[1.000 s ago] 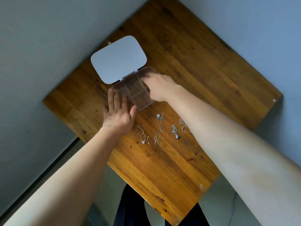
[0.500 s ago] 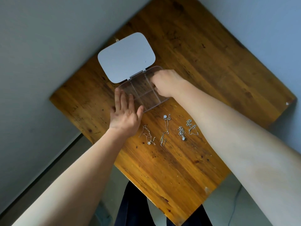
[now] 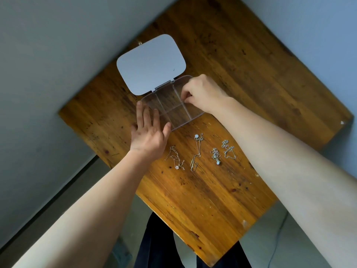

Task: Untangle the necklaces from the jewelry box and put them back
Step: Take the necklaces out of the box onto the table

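Necklaces lie in a row of 4 on the wooden bench (image 3: 241,64), just in front of the clear jewelry box (image 3: 174,105), whose white lid (image 3: 150,64) is swung back on its hinge. From the person's left they are a chain with a small pale charm (image 3: 175,158), a long chain with a round pendant (image 3: 196,151), a bunched chain with a drop (image 3: 216,156) and a looped chain (image 3: 228,150); each sits apart from its neighbours. The left hand (image 3: 148,132) rests flat and released, fingers spread, against the box's near left corner, apparently steadying it. The right hand (image 3: 201,92) reaches into a right-side compartment with fingers pinched; whether anything is held cannot be told. The visible compartments look empty, so the untangling seems largely done and the return step appears to be starting. The next move likely calls for lifting 1 chain cleanly, without dragging the others, and lowering it into its own compartment.
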Motion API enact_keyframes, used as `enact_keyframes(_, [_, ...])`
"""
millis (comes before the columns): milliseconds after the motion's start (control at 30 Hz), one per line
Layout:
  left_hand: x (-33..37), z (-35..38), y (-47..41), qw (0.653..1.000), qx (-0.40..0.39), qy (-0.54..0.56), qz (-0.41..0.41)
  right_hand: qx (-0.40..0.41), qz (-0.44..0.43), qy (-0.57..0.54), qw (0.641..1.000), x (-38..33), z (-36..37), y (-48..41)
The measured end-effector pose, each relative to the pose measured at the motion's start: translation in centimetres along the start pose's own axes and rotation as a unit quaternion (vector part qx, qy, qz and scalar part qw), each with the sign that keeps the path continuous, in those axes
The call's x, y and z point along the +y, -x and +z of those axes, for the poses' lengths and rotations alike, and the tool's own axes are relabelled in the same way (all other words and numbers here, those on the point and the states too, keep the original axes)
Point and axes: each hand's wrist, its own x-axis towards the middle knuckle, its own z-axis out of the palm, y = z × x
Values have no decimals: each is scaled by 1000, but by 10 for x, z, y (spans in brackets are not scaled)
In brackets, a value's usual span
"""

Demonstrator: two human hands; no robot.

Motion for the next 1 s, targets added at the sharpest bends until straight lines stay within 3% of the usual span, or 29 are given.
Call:
enact_keyframes(100, [0, -1, 0, 1000, 1, 2, -2, 72, 35, -92, 993, 3, -1, 12])
enact_keyframes(267, [0, 1, 0, 1000, 7, 4, 2, 186, 78, -250, 947, -2, -17, 46])
enact_keyframes(533, [1, -5, 0, 1000, -8, 18, 1, 284, 106, -359, 882, -13, -45, 117])
enact_keyframes(767, [2, -10, 9, 996, 20, 83, 28, 320, 109, -401, 851, -5, -45, 153])
enact_keyframes(1000, [11, 5, 35, 986, 108, 127, 14, 230, 230, -374, 868, 22, 21, 149])
